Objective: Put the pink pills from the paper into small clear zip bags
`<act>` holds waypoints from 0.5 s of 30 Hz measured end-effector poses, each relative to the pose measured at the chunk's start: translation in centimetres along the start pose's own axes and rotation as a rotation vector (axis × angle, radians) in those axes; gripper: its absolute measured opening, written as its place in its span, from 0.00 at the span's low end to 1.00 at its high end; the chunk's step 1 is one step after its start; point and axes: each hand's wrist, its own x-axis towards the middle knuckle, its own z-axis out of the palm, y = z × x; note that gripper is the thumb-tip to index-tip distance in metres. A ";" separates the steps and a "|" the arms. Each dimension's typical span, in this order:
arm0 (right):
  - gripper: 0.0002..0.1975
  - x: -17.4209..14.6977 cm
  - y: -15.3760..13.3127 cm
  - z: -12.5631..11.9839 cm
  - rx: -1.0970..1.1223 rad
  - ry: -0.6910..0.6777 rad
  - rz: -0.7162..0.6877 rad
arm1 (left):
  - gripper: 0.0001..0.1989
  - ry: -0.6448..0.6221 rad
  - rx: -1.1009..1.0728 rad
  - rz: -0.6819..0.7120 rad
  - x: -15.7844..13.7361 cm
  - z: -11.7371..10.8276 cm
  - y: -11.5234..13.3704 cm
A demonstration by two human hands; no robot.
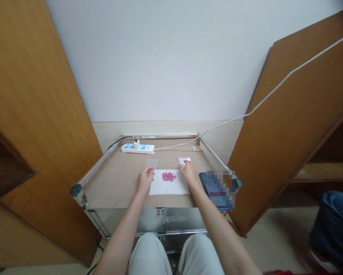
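Observation:
A pile of small pink beads (168, 177) lies on a white sheet of paper (169, 188) between my hands. My left hand (146, 178) hovers at the sheet's left edge, fingers loosely bent and apart, with nothing visible in them. Just beyond it, a clear plastic bag (151, 162) lies flat. On the other side, my right hand (189, 172) reaches over the sheet's right edge, its fingertips at a small stack of clear plastic bags (184, 159). Thumb and index finger look parted there; the other fingers are partly hidden.
A tablet-like dark device (214, 187), partly pixelated, lies right of my right arm. At the back of the cardboard-covered table (111, 187) sits a white power strip (137, 148) with a plug and cables. Metal rails edge the table. A person's leg (333, 229) shows at far right.

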 end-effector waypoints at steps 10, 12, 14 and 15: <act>0.25 0.1 -1.1 -0.6 -0.403 -0.159 -0.036 | 0.08 -0.010 -0.025 0.022 0.0 0.0 -0.3; 0.24 0.3 -1.3 -0.5 -0.430 -0.163 -0.039 | 0.08 -0.013 -0.036 0.019 0.1 0.1 -0.4; 0.22 0.3 -1.4 -0.5 -0.455 -0.163 -0.043 | 0.08 -0.017 -0.042 0.015 0.1 0.1 -0.5; 0.20 0.3 -1.4 -0.4 -0.465 -0.163 -0.044 | 0.08 -0.020 -0.043 0.015 0.1 0.1 -0.5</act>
